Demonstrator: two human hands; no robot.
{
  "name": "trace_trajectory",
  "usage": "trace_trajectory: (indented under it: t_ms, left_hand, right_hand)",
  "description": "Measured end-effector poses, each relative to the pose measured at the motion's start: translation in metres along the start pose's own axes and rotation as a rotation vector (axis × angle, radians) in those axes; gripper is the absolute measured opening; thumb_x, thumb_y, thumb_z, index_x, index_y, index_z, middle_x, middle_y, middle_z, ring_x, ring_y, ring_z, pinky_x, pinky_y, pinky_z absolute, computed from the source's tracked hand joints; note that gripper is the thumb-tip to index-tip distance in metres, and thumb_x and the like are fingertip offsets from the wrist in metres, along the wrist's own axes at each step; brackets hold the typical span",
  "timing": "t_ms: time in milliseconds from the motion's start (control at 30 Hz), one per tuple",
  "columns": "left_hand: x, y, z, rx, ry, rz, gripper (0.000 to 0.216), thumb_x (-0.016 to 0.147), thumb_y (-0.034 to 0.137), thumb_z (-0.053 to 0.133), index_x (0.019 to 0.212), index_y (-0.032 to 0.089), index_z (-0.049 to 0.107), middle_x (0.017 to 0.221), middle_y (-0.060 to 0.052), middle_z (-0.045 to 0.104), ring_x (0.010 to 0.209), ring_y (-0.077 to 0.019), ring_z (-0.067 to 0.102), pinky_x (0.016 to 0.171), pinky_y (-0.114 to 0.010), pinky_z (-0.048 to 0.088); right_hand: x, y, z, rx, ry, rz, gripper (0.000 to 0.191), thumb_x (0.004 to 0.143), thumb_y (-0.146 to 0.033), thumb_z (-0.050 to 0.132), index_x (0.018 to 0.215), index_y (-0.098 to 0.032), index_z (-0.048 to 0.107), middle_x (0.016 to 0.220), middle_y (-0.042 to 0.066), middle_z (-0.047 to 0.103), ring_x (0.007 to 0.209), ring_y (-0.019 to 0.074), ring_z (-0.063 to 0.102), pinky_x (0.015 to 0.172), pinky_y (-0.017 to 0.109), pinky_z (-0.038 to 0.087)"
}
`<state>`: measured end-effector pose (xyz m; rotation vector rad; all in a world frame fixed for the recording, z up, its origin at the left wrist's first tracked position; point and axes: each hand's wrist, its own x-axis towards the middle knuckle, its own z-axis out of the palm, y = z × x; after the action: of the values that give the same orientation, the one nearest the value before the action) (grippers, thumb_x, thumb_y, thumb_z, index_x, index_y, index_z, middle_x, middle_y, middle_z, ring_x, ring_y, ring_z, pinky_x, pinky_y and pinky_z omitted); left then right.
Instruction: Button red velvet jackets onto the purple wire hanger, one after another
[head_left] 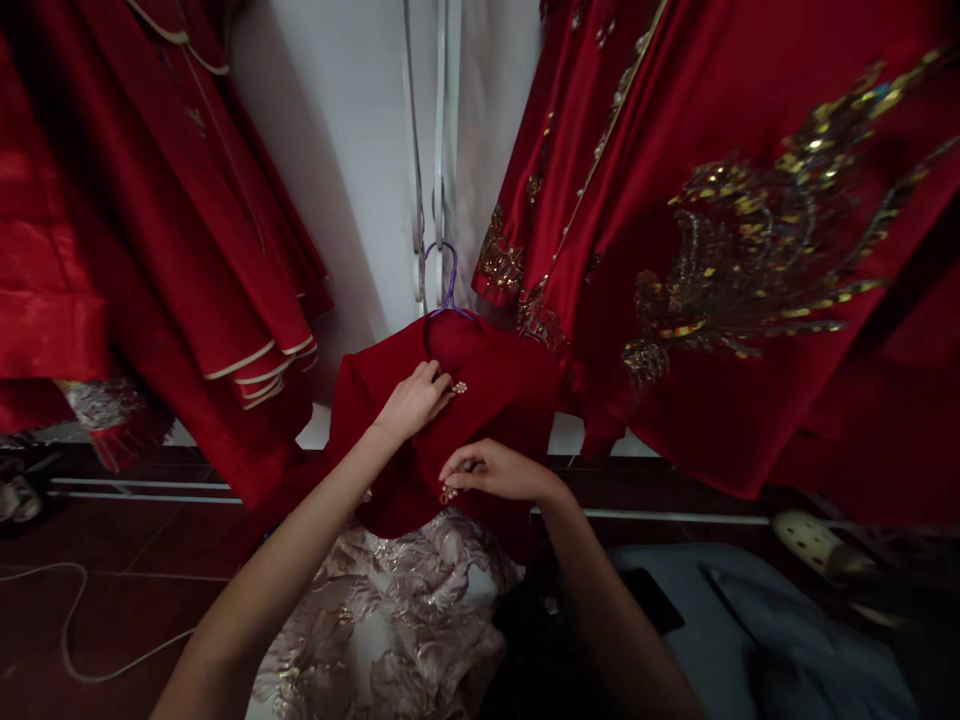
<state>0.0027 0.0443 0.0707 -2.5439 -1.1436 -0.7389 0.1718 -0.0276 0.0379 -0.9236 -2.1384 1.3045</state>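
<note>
A dark red jacket (510, 375) with a round neckline hangs from a purple hanger (450, 285) in front of me. My left hand (418, 402) is closed at the chest of the jacket, its fingertips gripping the cloth beside a small pearly flower-shaped button (461, 387). Lower down, near the hem, my right hand (499, 470) has thumb and fingers pinched on a second jewelled button (448, 494). Below the hem, a pale pink ruffled garment (412, 580) with a shiny surface covers the area close to my body.
Red garments (247, 300) with gold piping hang at left. A red robe (720, 420) with gold sequin embroidery hangs at right. White straps (439, 130) run down the wall. A white cable (71, 640), a perforated clog (814, 545) and a dark phone-like slab (652, 598) lie low.
</note>
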Motion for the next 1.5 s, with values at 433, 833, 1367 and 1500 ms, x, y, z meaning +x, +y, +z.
trace_trajectory:
  t_ms: [433, 833, 1367, 1500]
  left_hand:
    - [0.027, -0.013, -0.001, 0.069, -0.095, 0.219, 0.018, 0.084, 0.03, 0.049, 0.087, 0.016, 0.06, 0.094, -0.01, 0.055, 0.094, -0.0214, 0.049, 0.082, -0.035, 0.039]
    - [0.015, -0.008, 0.0, -0.113, 0.025, 0.253, 0.015, 0.083, 0.014, 0.043, 0.088, 0.02, 0.056, 0.075, -0.003, 0.055, 0.085, -0.0189, 0.052, 0.11, -0.049, 0.018]
    - [0.015, -0.001, 0.001, -0.076, 0.037, 0.182, 0.026, 0.079, 0.008, 0.042, 0.094, 0.02, 0.059, 0.071, -0.003, 0.056, 0.083, -0.0197, 0.054, 0.111, -0.051, 0.015]
    - [0.01, 0.004, -0.002, -0.059, 0.093, 0.12, 0.019, 0.083, 0.017, 0.042, 0.092, 0.02, 0.059, 0.073, -0.005, 0.058, 0.085, -0.0213, 0.054, 0.109, -0.054, 0.013]
  right_hand:
    - [-0.009, -0.004, -0.007, -0.082, -0.04, 0.014, 0.023, 0.078, -0.035, 0.06, 0.089, -0.017, 0.069, 0.087, 0.005, 0.071, 0.079, 0.0157, 0.064, 0.074, 0.028, 0.049]
    - [0.007, 0.001, -0.009, -0.123, 0.368, 0.035, 0.022, 0.075, -0.037, 0.061, 0.083, -0.016, 0.063, 0.083, 0.005, 0.066, 0.075, 0.0141, 0.06, 0.07, 0.027, 0.048]
    - [-0.014, 0.02, -0.039, -0.047, 0.809, -0.018, 0.028, 0.074, -0.044, 0.059, 0.083, -0.018, 0.057, 0.087, 0.007, 0.064, 0.079, 0.0159, 0.059, 0.071, 0.029, 0.05]
    - [-0.012, 0.014, -0.045, 0.023, 0.883, -0.075, 0.033, 0.073, -0.048, 0.061, 0.088, -0.018, 0.057, 0.096, 0.009, 0.064, 0.089, 0.0181, 0.061, 0.083, 0.035, 0.05]
